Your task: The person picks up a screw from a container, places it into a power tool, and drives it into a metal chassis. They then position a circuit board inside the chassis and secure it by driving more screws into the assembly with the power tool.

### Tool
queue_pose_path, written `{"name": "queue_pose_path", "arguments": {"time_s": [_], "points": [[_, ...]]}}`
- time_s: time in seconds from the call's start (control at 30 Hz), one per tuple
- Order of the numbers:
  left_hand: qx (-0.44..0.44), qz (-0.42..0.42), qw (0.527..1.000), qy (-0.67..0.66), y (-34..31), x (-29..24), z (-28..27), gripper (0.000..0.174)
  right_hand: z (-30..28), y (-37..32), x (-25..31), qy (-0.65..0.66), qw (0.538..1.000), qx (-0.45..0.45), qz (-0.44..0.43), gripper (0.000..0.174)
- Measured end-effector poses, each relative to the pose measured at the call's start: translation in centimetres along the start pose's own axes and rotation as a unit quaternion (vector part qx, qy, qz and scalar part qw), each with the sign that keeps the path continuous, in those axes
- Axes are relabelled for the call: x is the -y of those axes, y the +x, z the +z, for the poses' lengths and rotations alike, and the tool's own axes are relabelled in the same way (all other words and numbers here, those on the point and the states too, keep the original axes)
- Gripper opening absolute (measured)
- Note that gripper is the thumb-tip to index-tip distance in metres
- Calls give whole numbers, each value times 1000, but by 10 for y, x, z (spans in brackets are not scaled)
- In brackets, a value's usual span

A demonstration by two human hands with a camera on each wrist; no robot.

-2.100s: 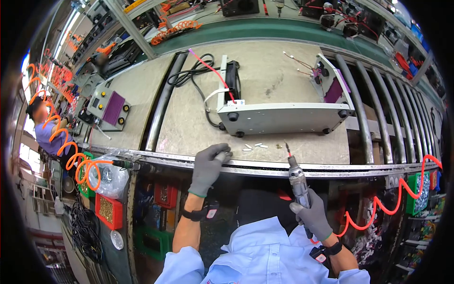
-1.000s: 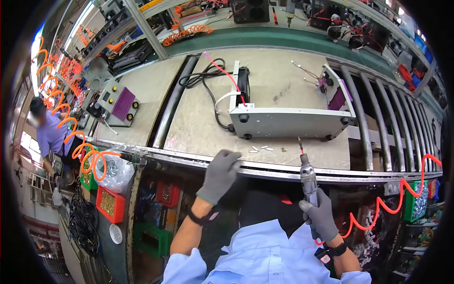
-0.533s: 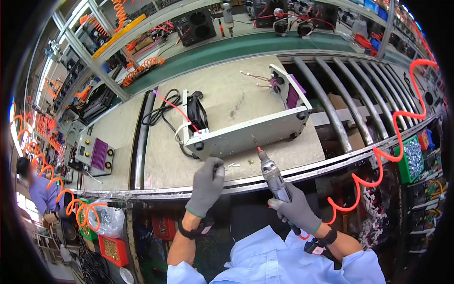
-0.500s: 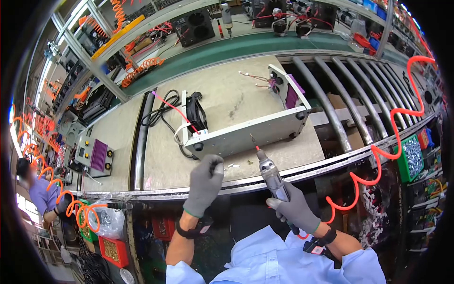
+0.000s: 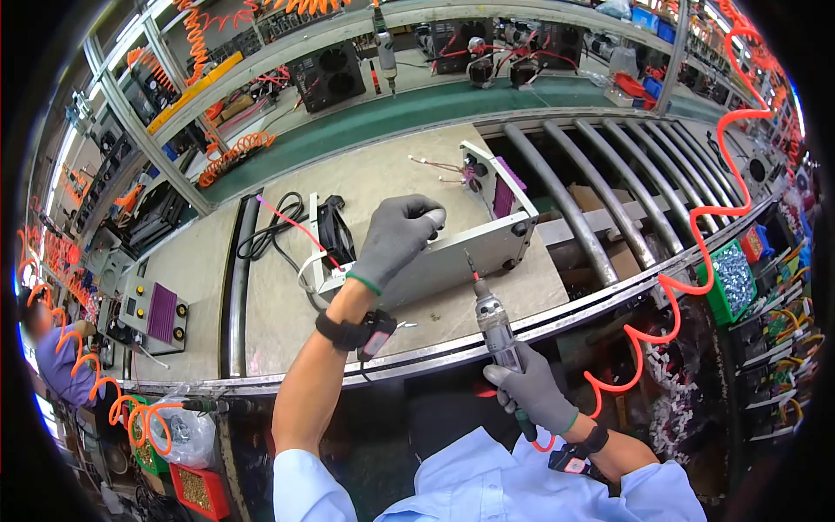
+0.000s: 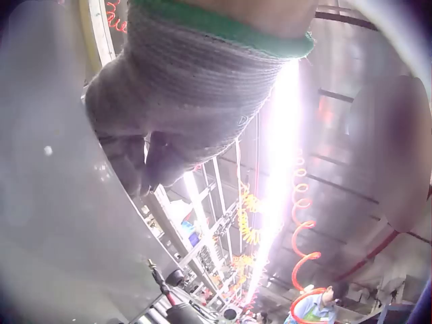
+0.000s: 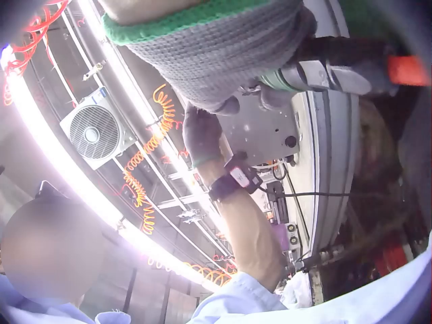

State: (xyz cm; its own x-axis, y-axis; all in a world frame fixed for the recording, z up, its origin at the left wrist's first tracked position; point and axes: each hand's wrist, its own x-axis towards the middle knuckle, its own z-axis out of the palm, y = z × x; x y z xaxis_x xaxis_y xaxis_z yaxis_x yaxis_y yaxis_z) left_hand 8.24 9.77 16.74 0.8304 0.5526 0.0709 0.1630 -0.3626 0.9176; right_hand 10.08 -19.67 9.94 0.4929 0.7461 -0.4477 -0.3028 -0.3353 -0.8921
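Note:
A grey metal chassis (image 5: pixel 435 261) lies on the worktop, with a black fan (image 5: pixel 334 228) at its left end and a purple-fronted panel (image 5: pixel 506 193) at its right. Over its upper edge is my gloved left hand (image 5: pixel 396 239), fingers curled; whether anything small is within them is hidden. The left wrist view shows this hand (image 6: pixel 175 108) beside the metal panel (image 6: pixel 61 202), fingertips partly behind its edge. My gloved right hand (image 5: pixel 535 390) grips a power screwdriver (image 5: pixel 496 329), bit pointing up towards the chassis. Small pieces (image 5: pixel 406 325) lie in front of the chassis.
Metal rollers (image 5: pixel 600 204) run to the right of the worktop (image 5: pixel 287 322). A red air hose (image 5: pixel 639 348) hangs near the right arm. Another unit (image 5: pixel 152 313) stands at the left, near a person (image 5: pixel 65 365). Parts bins (image 5: pixel 198 491) sit below the edge.
My left hand has moved up and right from the worktop's front edge to the chassis's upper edge. The head view has turned to the right. My right hand still grips the screwdriver.

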Motion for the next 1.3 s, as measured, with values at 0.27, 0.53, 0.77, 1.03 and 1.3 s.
{"name": "queue_pose_path", "arguments": {"time_s": [0.27,0.53,0.77,1.03,1.3], "points": [[130,-85,988,26,34,6,8,20,-3,3,2,6,1000,18,7,36],[190,-114,975,-1,43,22,7,20,-13,3,10,17,998,42,44,36],[235,-127,964,-17,47,23,5,25,-9,4,21,23,997,41,62,38],[237,-73,968,48,57,45,11,26,-4,5,25,43,995,31,81,30],[238,-112,964,-41,54,36,10,22,8,-2,45,-9,994,-34,105,22]]}}
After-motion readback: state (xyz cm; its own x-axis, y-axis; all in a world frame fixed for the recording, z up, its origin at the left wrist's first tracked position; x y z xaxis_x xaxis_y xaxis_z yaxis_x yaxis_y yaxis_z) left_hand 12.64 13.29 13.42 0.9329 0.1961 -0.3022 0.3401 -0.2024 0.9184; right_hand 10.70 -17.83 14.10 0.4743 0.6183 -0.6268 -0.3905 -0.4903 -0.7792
